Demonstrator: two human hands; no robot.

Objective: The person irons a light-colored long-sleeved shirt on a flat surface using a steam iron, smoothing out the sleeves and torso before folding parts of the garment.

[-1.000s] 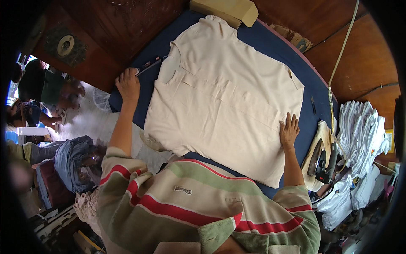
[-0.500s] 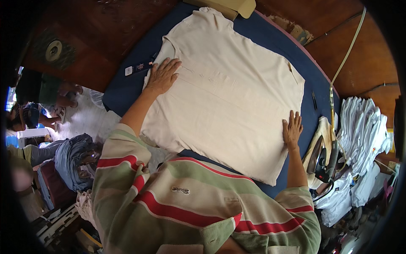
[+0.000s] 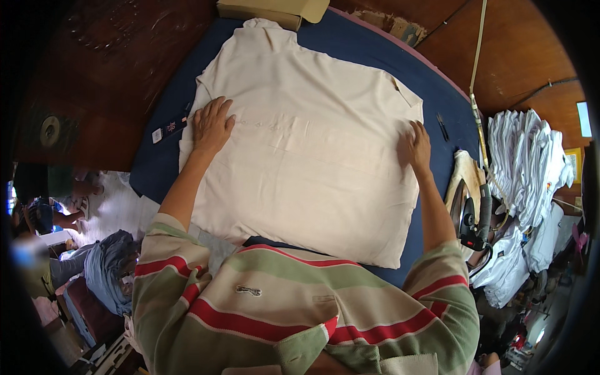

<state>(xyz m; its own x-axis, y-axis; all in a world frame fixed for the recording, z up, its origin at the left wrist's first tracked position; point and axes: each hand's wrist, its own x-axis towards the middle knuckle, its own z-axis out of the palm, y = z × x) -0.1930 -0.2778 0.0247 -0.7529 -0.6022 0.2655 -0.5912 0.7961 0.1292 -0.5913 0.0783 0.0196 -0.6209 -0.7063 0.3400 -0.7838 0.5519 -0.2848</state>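
A cream shirt [image 3: 312,181] lies spread over a dark blue padded table, its collar end pointing away from me at the far left. Small creases run across its middle. My left hand [image 3: 212,125] rests flat on the shirt's left side, fingers stretched out and holding nothing. At the opposite edge, below the shoulder corner, my right hand [image 3: 417,149] touches the cloth with its fingers extended and slightly bent. A dark tag [image 3: 170,129] with a white end sticks out beside my left hand.
An iron [image 3: 472,219] stands on a rest at the right, its cord [image 3: 479,56] hanging from above. Thread snips [image 3: 442,126] lie on the table [image 3: 375,53] near the right edge. A cardboard box [image 3: 269,11] sits at the far end. Folded white garments [image 3: 525,165] are stacked at right.
My right hand has slid up along the shirt's right edge, away from me. My left hand has shifted slightly outward, and the cloth's middle shows more creases. The whole view has also shifted.
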